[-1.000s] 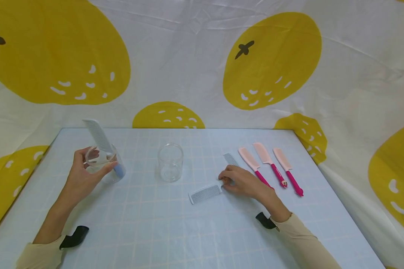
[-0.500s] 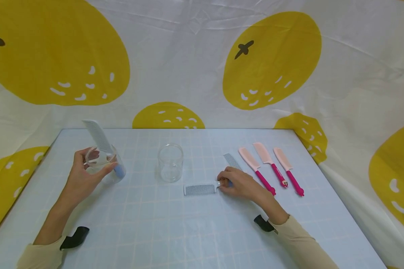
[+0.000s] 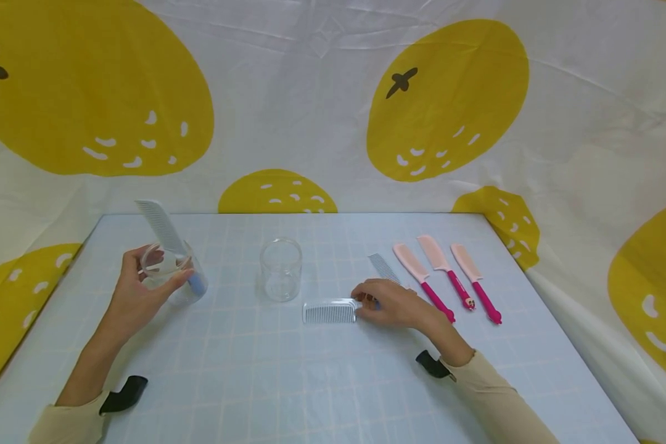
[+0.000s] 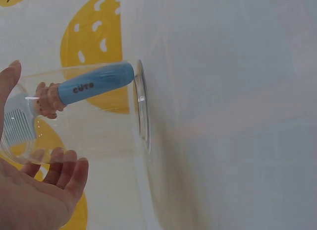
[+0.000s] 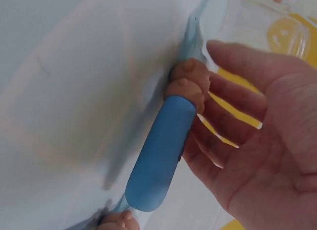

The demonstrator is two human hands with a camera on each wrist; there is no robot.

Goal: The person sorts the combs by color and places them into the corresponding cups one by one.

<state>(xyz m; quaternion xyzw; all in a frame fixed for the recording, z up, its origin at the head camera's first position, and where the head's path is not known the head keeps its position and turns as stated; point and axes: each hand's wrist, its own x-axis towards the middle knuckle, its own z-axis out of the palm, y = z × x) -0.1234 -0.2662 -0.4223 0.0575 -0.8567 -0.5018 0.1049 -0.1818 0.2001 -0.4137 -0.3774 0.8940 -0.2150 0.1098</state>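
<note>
My left hand (image 3: 135,296) grips a clear glass cup (image 4: 94,133) round its upper part. A pale blue comb (image 3: 163,227) leans inside it, teeth end up past the rim, blue handle (image 4: 96,84) down. My right hand (image 3: 391,305) pinches a second pale blue comb (image 3: 329,312) at its neck, beside a small brown figure (image 5: 190,76). This comb's toothed part points left, low over the table, and its blue handle (image 5: 161,153) shows under the palm. A third pale comb (image 3: 384,267) lies just behind the right hand, which hides its handle.
Another clear glass cup (image 3: 281,271) stands upright mid-table, behind the held comb. To the right of my right hand lie a pink comb (image 3: 423,280), a second pink comb (image 3: 446,271) and a third pink comb (image 3: 475,283), all with magenta handles. A lemon-print cloth (image 3: 322,111) hangs behind the table.
The comb in my right hand has swung from a slant to lying straight across, toothed end leftward. That hand has shifted slightly. My left hand keeps its hold on the glass cup.
</note>
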